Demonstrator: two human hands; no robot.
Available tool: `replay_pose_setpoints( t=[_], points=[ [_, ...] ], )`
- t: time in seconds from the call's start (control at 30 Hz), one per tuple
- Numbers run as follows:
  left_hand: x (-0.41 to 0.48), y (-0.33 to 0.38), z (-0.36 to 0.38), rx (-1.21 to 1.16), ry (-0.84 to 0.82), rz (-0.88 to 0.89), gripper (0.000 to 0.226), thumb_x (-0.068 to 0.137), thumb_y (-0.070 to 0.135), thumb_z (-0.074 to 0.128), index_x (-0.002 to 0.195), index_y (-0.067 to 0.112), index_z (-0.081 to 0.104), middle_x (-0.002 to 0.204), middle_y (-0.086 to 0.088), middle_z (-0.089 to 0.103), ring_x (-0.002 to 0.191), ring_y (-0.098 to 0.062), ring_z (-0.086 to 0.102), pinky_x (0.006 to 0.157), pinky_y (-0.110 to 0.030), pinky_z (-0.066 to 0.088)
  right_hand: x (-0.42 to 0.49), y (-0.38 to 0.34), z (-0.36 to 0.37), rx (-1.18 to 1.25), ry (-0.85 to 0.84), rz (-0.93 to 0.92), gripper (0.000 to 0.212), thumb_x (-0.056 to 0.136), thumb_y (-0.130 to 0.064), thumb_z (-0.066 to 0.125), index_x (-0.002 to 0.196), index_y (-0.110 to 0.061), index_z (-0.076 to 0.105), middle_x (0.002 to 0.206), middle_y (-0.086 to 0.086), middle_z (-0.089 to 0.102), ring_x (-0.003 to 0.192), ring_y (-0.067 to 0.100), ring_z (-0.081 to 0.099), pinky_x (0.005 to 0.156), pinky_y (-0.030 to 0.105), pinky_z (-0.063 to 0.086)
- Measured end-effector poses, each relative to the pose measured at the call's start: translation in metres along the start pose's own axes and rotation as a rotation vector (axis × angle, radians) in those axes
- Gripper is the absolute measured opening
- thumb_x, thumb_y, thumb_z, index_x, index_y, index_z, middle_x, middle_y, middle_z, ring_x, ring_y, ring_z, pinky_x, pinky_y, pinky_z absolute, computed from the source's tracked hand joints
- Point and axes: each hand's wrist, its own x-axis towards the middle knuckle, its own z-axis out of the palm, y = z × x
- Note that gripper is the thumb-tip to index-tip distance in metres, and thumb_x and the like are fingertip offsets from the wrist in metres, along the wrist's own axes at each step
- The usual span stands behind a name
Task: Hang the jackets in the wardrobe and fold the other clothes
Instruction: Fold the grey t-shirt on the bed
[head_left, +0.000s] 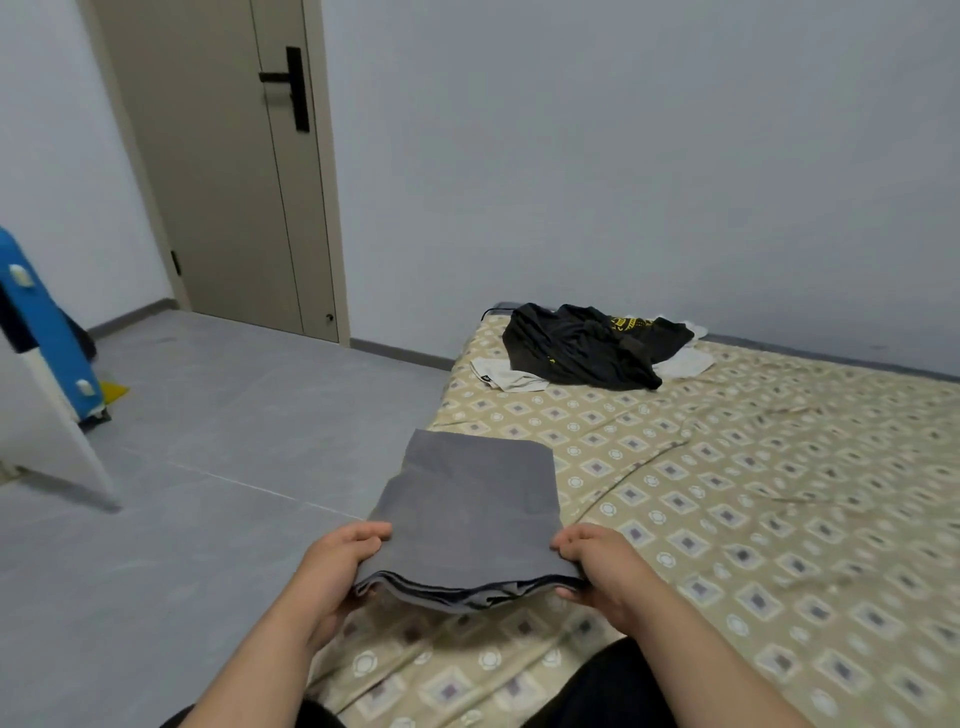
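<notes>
Left grip (337, 566), right grip (597, 569) pinch folded grey garment (467, 499); black shirt (576, 353) print unreadable.

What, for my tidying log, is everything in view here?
folded garment: 1, grey, held at the bed's near left edge
crumpled garment: 1, black with yellow print, bed's far corner
white clothes: count unclear, under the crumpled garment
bed sheet: 1, beige with grey squares, right
door: 1, taupe, shut, far left
door handle: 1, black, on the door
blue object: 1, left edge, partly hidden
white panel: 1, left edge, in front of the blue object
floor: grey tiles, left
left hand: grips the folded garment's left side
right hand: grips its right side
</notes>
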Motion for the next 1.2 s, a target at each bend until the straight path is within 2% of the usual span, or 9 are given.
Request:
replay_pose_setpoints(
  t=[0.13,0.27,0.4,0.53,0.7,0.8,0.9,1.07,1.2],
  points=[
    [-0.019,0.017,-0.027,-0.221,-0.118,-0.078,0.017,0.089,-0.001,0.048,0.087,0.005,0.063,0.059,-0.007,0.060,0.034,-0.013,0.051,0.031,-0.015,0.038,-0.029,-0.008,-0.012,0.165,-0.116,0.031,0.025,0.077,0.000,0.052,0.096,-0.004,0.067,0.080,0.010,0.062,0.061,0.020,0.057,0.051,0.025,0.047],
    [-0.034,0.027,-0.050,-0.345,-0.288,-0.108,0.023,0.058,-0.003,0.071,0.081,-0.002,0.066,0.059,-0.014,0.058,0.033,-0.017,0.052,0.029,-0.019,0.043,-0.044,-0.008,-0.024,0.184,-0.235,-0.010,0.051,0.073,0.014,0.030,0.104,0.004,0.069,0.079,0.013,0.064,0.056,0.016,0.057,0.042,0.021,0.041],
    [-0.027,0.024,-0.052,-0.449,-0.364,-0.117,0.044,0.044,-0.007,0.061,0.087,-0.010,0.071,0.084,-0.023,0.068,0.060,-0.026,0.070,0.036,-0.022,0.049,-0.047,-0.005,-0.018,-0.025,-0.266,-0.125,0.026,0.085,0.010,0.057,0.104,-0.003,0.068,0.084,0.008,0.070,0.071,0.012,0.064,0.056,0.020,0.043],
    [-0.015,0.019,-0.045,-0.150,-0.262,-0.079,0.053,0.072,-0.020,0.028,0.108,-0.005,0.065,0.095,-0.016,0.071,0.069,-0.013,0.071,0.035,-0.013,0.031,-0.014,0.003,-0.009,-0.122,-0.037,-0.144,0.004,0.089,-0.007,0.066,0.086,-0.010,0.065,0.076,0.004,0.062,0.062,0.013,0.050,0.057,0.022,0.038],
    [0.017,0.004,-0.031,0.302,-0.047,0.071,0.003,0.091,0.008,0.061,0.088,0.007,0.063,0.076,-0.010,0.068,0.061,-0.016,0.057,0.052,-0.025,0.037,0.032,0.009,0.011,-0.205,0.097,-0.155,0.025,0.091,-0.022,0.064,0.072,-0.015,0.050,0.079,0.006,0.056,0.075,0.019,0.048,0.075,0.035,0.044],
    [0.043,-0.008,-0.024,0.338,0.110,0.073,0.025,0.086,0.025,0.072,0.102,0.008,0.063,0.101,-0.013,0.066,0.088,-0.022,0.063,0.073,-0.034,0.048,0.060,0.015,0.022,-0.173,0.125,-0.107,0.022,0.096,-0.025,0.056,0.078,-0.011,0.055,0.082,0.010,0.059,0.074,0.022,0.050,0.071,0.035,0.042],
    [0.057,-0.015,-0.016,0.357,0.079,-0.014,0.025,0.086,0.031,0.072,0.098,0.010,0.066,0.101,-0.009,0.070,0.087,-0.022,0.064,0.070,-0.033,0.048,0.083,0.020,0.031,-0.173,0.187,-0.070,0.023,0.097,-0.025,0.051,0.082,-0.008,0.054,0.085,0.014,0.060,0.074,0.024,0.050,0.068,0.035,0.042],
    [0.073,-0.022,-0.004,0.270,0.030,-0.034,0.035,0.077,0.022,0.082,0.106,0.014,0.064,0.098,-0.005,0.073,0.088,-0.022,0.069,0.068,-0.030,0.051,0.103,0.029,0.042,-0.225,0.243,-0.035,0.025,0.101,-0.022,0.045,0.081,-0.008,0.049,0.080,0.010,0.054,0.070,0.023,0.046,0.062,0.033,0.037],
    [0.088,-0.025,0.001,0.356,0.145,0.170,0.029,0.081,0.005,0.075,0.106,0.014,0.065,0.100,-0.001,0.070,0.092,-0.020,0.066,0.076,-0.031,0.048,0.108,0.031,0.046,-0.308,0.302,-0.118,0.028,0.102,-0.022,0.041,0.080,-0.007,0.049,0.078,0.006,0.055,0.068,0.019,0.047,0.058,0.032,0.034]
  ],
)
